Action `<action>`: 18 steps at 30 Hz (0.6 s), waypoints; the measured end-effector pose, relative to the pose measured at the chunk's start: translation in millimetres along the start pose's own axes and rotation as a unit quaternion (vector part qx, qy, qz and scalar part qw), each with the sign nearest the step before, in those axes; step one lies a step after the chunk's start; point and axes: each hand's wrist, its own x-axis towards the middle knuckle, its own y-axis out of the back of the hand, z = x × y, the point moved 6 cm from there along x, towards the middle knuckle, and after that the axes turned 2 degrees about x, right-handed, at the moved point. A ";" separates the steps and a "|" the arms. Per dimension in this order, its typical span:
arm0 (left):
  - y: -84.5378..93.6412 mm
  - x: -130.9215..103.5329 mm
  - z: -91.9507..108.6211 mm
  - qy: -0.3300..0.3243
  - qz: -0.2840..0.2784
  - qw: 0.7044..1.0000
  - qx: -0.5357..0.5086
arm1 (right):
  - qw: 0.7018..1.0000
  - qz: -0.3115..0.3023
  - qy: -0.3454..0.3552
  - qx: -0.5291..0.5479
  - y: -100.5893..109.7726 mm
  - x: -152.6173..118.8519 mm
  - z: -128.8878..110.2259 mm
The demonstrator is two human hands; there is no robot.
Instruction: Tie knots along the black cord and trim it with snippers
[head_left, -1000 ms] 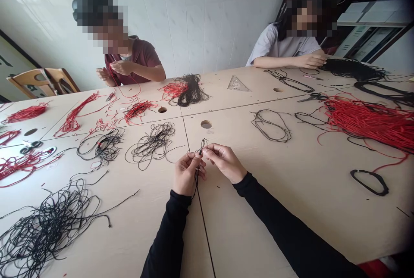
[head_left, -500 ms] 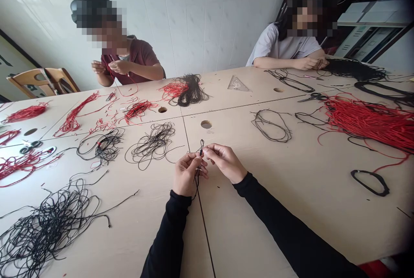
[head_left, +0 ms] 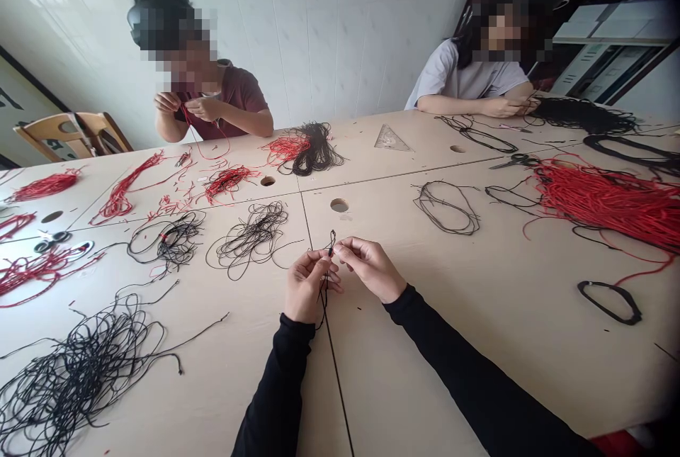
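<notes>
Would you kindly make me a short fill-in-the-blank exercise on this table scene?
1. The left hand grips a cord coloured ____.
2. Across the table, the number of co-workers is ____.
3. The one in the maroon shirt holds a strand coloured ____.
4. The clear ruler is shaped like a ____.

Missing words: black; two; red; triangle.

Office-like craft workroom, joined tables (head_left: 478, 287), red cord bundle (head_left: 610, 195), black cord tangle (head_left: 88, 368), scissors (head_left: 523, 159), shelving (head_left: 610, 40)

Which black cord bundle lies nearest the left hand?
The loose coil just beyond and left of the left hand; the red-tied bundle and big tangle lie farther left.
</notes>
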 end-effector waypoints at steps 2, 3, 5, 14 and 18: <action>0.4 -0.4 1.4 -0.006 0.010 1.000 0.000 | 1.000 -0.008 0.002 -0.009 -1.3 -0.4 -0.4; 0.8 -0.4 2.1 -0.009 0.017 1.000 0.003 | 1.000 -0.013 0.005 -0.018 -2.0 -0.6 -0.1; 2.3 -0.2 3.0 -0.013 0.035 0.999 0.013 | 0.999 0.002 0.018 -0.051 -0.5 -1.1 0.5; 9.8 0.8 4.5 -0.036 0.088 0.993 0.076 | 0.940 0.067 0.175 -0.285 -0.1 -6.7 -13.7; 7.3 0.5 3.5 -0.046 0.075 0.990 0.113 | 0.927 0.060 0.175 -0.326 -1.0 -5.5 -12.1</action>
